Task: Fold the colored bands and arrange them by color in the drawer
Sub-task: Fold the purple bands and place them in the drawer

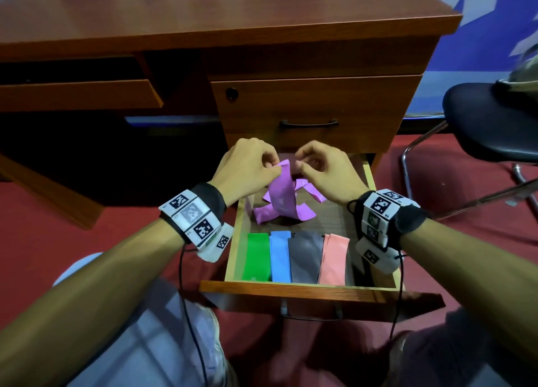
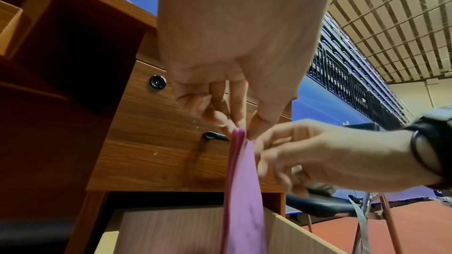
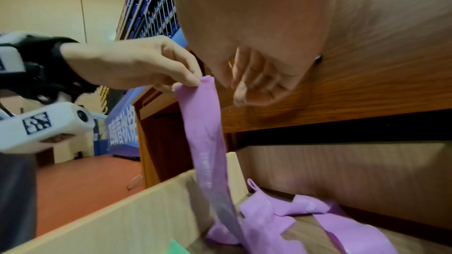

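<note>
Hands: left (image 1: 247, 165) pinches purple band (image 1: 281, 194) | right (image 1: 323, 168) curled beside its top, grip unclear | drawer (image 1: 291, 287) open

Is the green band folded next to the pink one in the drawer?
No, the green band lies at the row's left end and the pink band at the right, blue and grey between.

We see smooth, faintly glossy rubbery purple bands (image 1: 281, 195), a pale matt wood-grain drawer (image 1: 294, 287), a glossy reddish wood-veneer desk (image 1: 203, 16), and a dark metal handle (image 1: 308, 123).
</note>
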Demonstrator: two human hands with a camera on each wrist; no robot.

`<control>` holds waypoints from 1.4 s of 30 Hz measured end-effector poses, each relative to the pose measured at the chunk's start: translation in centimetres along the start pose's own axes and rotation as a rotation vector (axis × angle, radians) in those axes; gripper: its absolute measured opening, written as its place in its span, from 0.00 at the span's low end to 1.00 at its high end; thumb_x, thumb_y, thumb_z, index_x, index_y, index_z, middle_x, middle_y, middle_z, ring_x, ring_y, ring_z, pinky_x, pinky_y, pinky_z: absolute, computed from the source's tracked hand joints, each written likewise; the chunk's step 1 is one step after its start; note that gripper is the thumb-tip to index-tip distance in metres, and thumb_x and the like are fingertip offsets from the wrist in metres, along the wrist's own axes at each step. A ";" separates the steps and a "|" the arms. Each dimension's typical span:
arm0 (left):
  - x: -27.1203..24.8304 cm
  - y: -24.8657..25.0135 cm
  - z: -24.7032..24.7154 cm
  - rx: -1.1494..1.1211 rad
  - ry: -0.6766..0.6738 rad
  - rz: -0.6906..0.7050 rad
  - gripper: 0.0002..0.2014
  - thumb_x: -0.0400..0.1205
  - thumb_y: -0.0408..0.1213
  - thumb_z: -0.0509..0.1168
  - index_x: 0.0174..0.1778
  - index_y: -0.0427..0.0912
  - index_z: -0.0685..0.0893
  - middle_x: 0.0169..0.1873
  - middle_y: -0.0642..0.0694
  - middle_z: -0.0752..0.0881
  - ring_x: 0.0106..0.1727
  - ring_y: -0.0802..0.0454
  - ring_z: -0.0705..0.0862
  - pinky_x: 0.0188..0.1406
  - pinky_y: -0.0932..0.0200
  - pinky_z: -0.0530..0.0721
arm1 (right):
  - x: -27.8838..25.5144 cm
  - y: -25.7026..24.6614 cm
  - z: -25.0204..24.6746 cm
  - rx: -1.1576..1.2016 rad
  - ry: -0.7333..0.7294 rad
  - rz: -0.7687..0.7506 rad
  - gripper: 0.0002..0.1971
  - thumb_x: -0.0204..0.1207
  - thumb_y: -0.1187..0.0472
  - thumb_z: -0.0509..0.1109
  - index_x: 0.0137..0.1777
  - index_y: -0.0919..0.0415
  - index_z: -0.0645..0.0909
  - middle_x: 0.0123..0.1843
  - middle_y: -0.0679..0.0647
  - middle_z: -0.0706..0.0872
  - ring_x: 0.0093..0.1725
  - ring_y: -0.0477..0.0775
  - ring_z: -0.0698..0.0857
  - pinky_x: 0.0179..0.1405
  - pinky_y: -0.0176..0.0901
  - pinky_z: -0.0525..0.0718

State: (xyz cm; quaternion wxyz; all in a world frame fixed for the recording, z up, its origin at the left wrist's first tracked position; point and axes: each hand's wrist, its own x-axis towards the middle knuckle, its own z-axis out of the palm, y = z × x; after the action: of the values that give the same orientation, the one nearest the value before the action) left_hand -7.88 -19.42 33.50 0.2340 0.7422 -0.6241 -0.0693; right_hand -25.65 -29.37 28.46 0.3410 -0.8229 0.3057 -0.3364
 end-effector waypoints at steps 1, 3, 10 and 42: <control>0.0 -0.1 0.0 -0.015 0.003 -0.020 0.08 0.69 0.47 0.65 0.35 0.52 0.89 0.31 0.57 0.88 0.38 0.57 0.85 0.42 0.54 0.87 | 0.1 1.1 -0.1 -0.080 -0.037 0.051 0.05 0.77 0.61 0.72 0.52 0.54 0.84 0.44 0.47 0.90 0.42 0.45 0.86 0.46 0.40 0.84; 0.1 -0.3 0.2 -0.047 0.002 -0.053 0.08 0.68 0.46 0.66 0.35 0.51 0.89 0.31 0.55 0.88 0.38 0.56 0.86 0.41 0.54 0.88 | 0.3 3.5 -0.2 -0.283 -0.217 0.209 0.06 0.77 0.60 0.72 0.53 0.56 0.86 0.49 0.52 0.91 0.48 0.53 0.88 0.47 0.40 0.81; 1.0 -1.0 1.5 -0.093 -0.029 -0.109 0.06 0.73 0.37 0.69 0.35 0.51 0.91 0.29 0.56 0.88 0.36 0.55 0.88 0.38 0.56 0.88 | -2.2 10.1 1.2 -0.681 -0.753 0.576 0.23 0.81 0.55 0.67 0.75 0.58 0.76 0.74 0.56 0.80 0.55 0.54 0.85 0.50 0.31 0.84; 2.5 -0.3 2.2 -0.188 -0.062 -0.181 0.05 0.74 0.33 0.77 0.34 0.48 0.94 0.27 0.57 0.87 0.31 0.66 0.82 0.31 0.71 0.76 | 3.0 7.2 4.1 0.149 0.179 0.724 0.01 0.70 0.59 0.69 0.38 0.53 0.79 0.38 0.60 0.90 0.34 0.59 0.88 0.28 0.45 0.84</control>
State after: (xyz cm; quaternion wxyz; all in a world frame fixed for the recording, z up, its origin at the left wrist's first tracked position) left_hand -7.96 -22.34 31.88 0.2761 0.7677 -0.5523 -0.1712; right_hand -22.75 -34.31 21.81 0.4685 -0.6020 0.5801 -0.2857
